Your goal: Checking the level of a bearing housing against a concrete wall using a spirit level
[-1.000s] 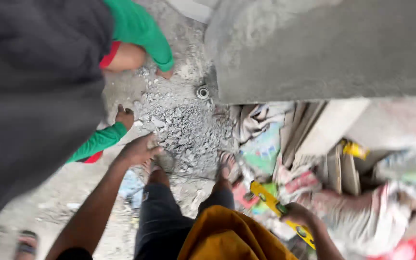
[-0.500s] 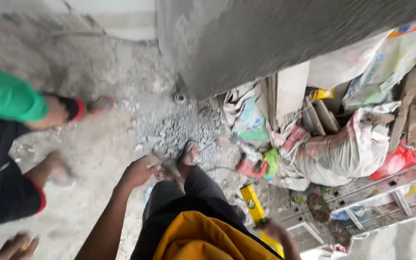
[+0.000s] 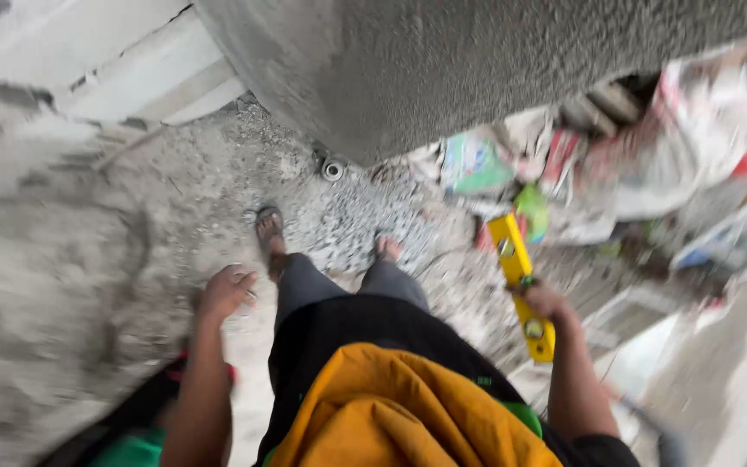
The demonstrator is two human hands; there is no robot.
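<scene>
My right hand (image 3: 548, 303) grips a yellow spirit level (image 3: 519, 278) near its middle, the tool pointing away from me over the rubble. My left hand (image 3: 225, 291) hangs at my side with the fingers loosely curled and nothing visible in it. Below me are my dark trousers, a yellow-orange garment (image 3: 391, 411) and my two sandalled feet (image 3: 271, 227) on loose gravel. A rough grey plastered column (image 3: 477, 60) rises straight in front of my feet.
A small round pipe fitting (image 3: 332, 169) lies at the column's foot. Sacks, boards and coloured packaging (image 3: 650, 164) are heaped to the right. Another person's green and red clothing (image 3: 149, 432) shows at the lower left. Concrete blocks (image 3: 123, 69) stand at the upper left.
The view has swung; the other person has slipped from the left side to the lower left corner. My right hand with the level has risen into full view. My left hand stays at my side.
</scene>
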